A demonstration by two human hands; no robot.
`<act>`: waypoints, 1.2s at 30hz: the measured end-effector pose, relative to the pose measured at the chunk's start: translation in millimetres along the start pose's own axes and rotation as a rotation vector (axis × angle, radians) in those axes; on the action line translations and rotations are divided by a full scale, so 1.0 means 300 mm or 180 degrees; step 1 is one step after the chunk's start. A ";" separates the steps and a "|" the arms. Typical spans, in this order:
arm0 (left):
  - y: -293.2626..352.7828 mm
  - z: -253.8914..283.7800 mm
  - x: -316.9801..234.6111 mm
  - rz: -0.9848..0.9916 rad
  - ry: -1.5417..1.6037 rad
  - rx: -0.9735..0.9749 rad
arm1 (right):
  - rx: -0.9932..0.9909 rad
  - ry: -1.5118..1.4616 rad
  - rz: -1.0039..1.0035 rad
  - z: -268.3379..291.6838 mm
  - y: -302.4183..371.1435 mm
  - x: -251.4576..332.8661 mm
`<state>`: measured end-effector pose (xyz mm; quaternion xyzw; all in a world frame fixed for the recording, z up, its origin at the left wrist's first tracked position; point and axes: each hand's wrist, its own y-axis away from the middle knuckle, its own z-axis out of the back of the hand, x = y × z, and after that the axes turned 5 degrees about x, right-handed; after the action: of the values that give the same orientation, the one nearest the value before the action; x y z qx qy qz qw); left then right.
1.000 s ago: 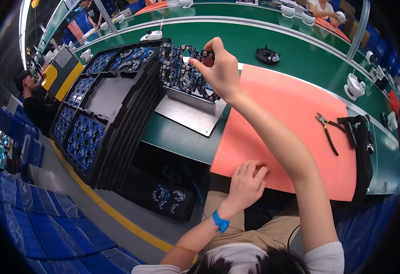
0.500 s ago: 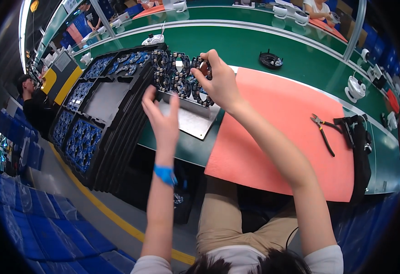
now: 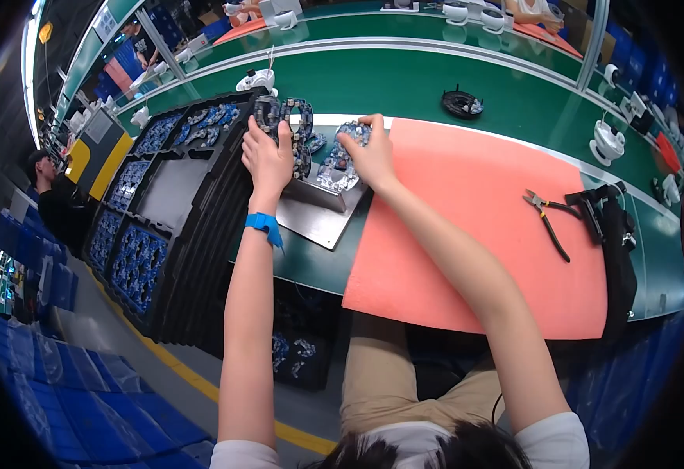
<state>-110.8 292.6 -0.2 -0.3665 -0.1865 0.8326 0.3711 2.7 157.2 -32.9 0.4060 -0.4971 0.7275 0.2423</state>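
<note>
My left hand (image 3: 268, 160) is closed on the left part of a dark panel of ring-shaped circuit boards (image 3: 303, 129), which stands over a metal fixture (image 3: 311, 222). My right hand (image 3: 371, 156) pinches a blue circuit board piece (image 3: 340, 164) at its right edge. That piece is tilted, its component side facing up. Between the two held parts a gap shows, with another bit of blue board in it; whether they still join there I cannot tell. A blue band (image 3: 263, 223) circles my left wrist.
Left of the fixture stands a stack of black trays (image 3: 193, 227) holding blue circuit boards. A pink mat (image 3: 475, 234) covers the bench at right, with cutting pliers (image 3: 549, 223) on it. Beyond lie a black round part (image 3: 461, 102) and white camera housings (image 3: 608, 142). Other people work nearby.
My left hand has moved up and closed on the panel's left part. My right hand has come down slightly, tilting the right-hand board piece away from the rest.
</note>
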 end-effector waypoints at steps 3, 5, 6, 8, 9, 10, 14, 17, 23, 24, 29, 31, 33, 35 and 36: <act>-0.015 0.008 0.075 0.0155 -0.0724 0.1153 | 0.0704 -0.1066 -0.0849 0.016 0.024 0.086; -0.016 -0.013 -0.004 0.0250 -0.1420 0.1671 | 0.0096 -0.0576 -0.0166 0.048 -0.019 0.016; -0.017 -0.011 -0.014 0.0238 -0.1497 0.1730 | 0.0193 -0.0748 -0.0442 0.087 -0.053 -0.017; -0.018 -0.007 -0.015 0.0218 -0.1546 0.1753 | 0.0009 0.0308 0.0377 0.192 -0.113 -0.072; -0.012 0.004 0.009 0.0247 -0.1494 0.1592 | 0.0482 0.0409 -0.0174 0.236 -0.114 -0.031; -0.008 0.000 0.003 0.0224 -0.1391 0.1440 | 0.0716 0.0772 -0.0248 0.294 -0.120 -0.038; 0.006 -0.018 -0.001 0.0255 -0.1011 0.0970 | 0.0283 0.2903 0.0424 0.379 -0.046 -0.145; 0.002 -0.025 0.015 0.0244 -0.0914 0.0848 | 0.0653 0.2299 0.0824 0.351 -0.062 -0.143; 0.013 -0.017 0.038 0.0080 -0.0789 0.0780 | 0.1329 0.1408 0.0707 0.094 0.011 0.007; 0.012 -0.020 0.029 0.0053 -0.0717 0.0842 | 0.1192 0.1532 0.0809 0.062 0.013 0.001; 0.008 -0.025 0.025 0.0072 -0.0823 0.0962 | 0.1391 0.2234 0.0316 -0.025 -0.050 -0.037; 0.009 -0.021 0.017 0.0135 -0.0851 0.1067 | 0.1496 0.1850 0.0244 -0.021 -0.060 -0.048; 0.007 -0.009 0.002 0.0193 -0.0838 0.1154 | 0.1544 0.0901 0.0090 -0.020 -0.073 -0.046; 0.008 -0.002 -0.008 0.0217 -0.0825 0.1163 | 0.1448 0.1106 0.0202 -0.023 -0.069 -0.039; 0.010 -0.001 -0.012 0.0224 -0.0815 0.1171 | 0.1333 0.1306 0.0314 -0.023 -0.066 -0.037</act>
<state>-110.4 287.9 -0.2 -0.1902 -0.0643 0.9047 0.3757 21.5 172.0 -33.0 0.2670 -0.2959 0.8921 0.2130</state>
